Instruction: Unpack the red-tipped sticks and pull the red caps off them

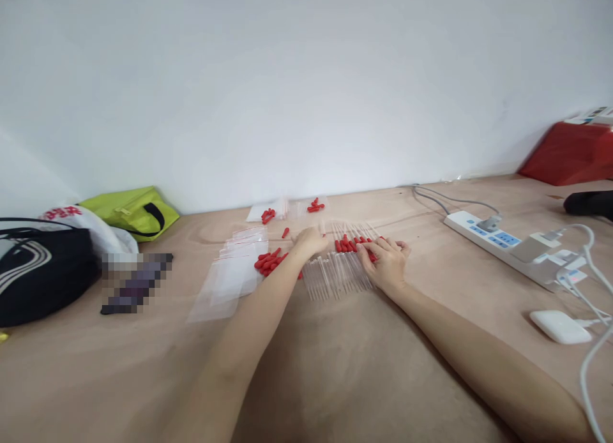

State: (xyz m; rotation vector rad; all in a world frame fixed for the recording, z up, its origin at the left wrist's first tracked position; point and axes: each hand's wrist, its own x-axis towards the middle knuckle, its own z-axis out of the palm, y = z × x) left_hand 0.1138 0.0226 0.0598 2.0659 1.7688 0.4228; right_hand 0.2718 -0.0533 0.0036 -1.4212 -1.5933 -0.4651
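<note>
My left hand [310, 244] is slightly blurred, its fingers pinched around a thin clear dropper with a bit of red at its end. Right of it lies a row of droppers with red rubber bulbs [348, 244], their clear tubes pointing toward the wall. My right hand [389, 263] curls over the right end of this row, thumb and fingers around red bulbs; its grip is partly hidden. Just nearer to me, clear thin tubes [330, 277] lie side by side. A pile of loose red bulbs [269, 262] sits left of my left forearm, partly covered by it.
Clear zip bags [230, 274] lie fanned out at left; more bags with red bulbs [315, 205] lie near the wall. A power strip [498, 242] with cables and a white charger [560, 326] is at right. A black bag [45, 274] and green bag [131, 213] stand at left.
</note>
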